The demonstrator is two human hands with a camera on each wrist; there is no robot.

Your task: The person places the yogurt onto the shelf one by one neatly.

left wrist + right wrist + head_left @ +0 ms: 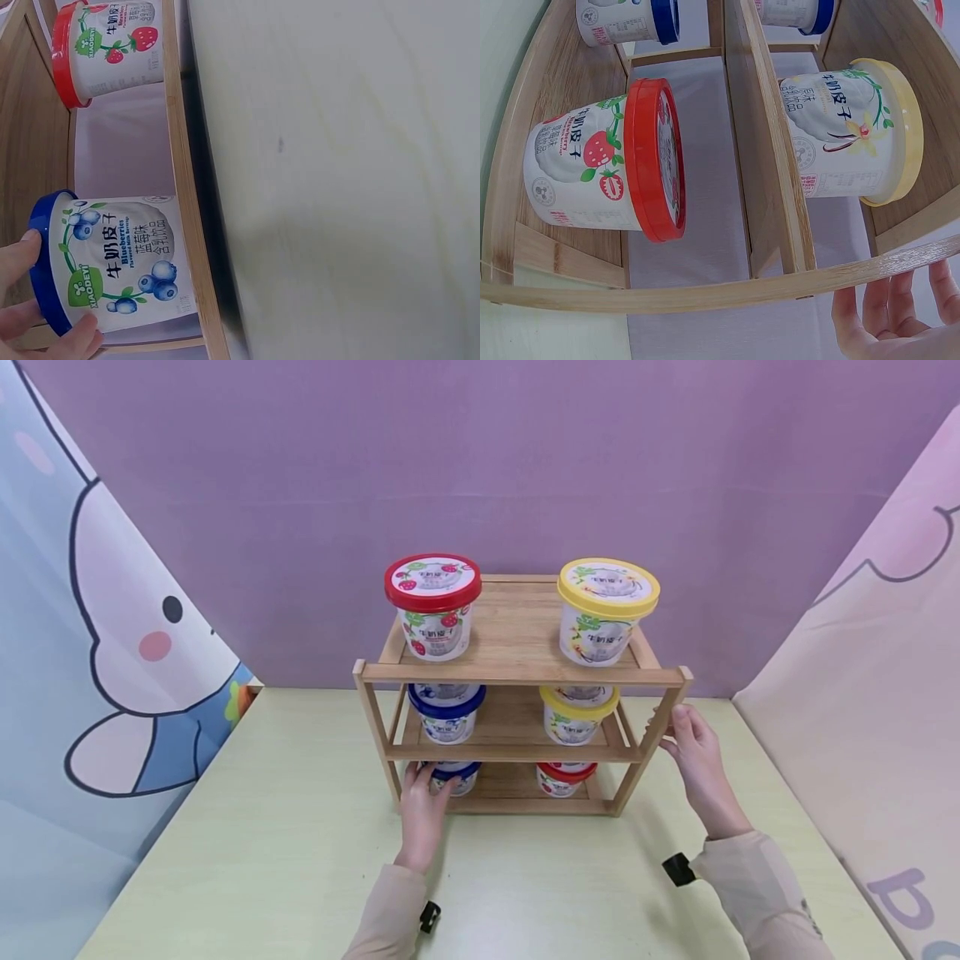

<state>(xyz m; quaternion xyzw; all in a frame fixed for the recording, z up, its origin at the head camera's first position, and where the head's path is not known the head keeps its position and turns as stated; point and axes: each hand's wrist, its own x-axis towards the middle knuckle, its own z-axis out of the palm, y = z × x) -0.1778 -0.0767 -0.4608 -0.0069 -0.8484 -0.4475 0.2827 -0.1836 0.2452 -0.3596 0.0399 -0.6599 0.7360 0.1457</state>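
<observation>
A three-tier wooden rack (525,673) holds tubs of flavoured milk. My left hand (422,814) reaches to the bottom tier at the left and grips a blue-lidded blueberry tub (120,262). Thumb and fingers sit around its lid in the left wrist view, and the tub stands inside the front rail (180,135). At the rack's right side, my right hand (697,760) holds the front post (652,747), its fingers passing behind the wood. A red-lidded strawberry tub (592,165) stands on the bottom tier near that side, with a yellow-lidded tub (840,135) one tier up.
On the top tier stand a red-lidded tub (435,610) at left and a yellow-lidded tub (606,614) at right. Another blue-lidded tub (448,722) is on the middle tier. A purple backdrop (525,468) rises behind the pale table (285,827).
</observation>
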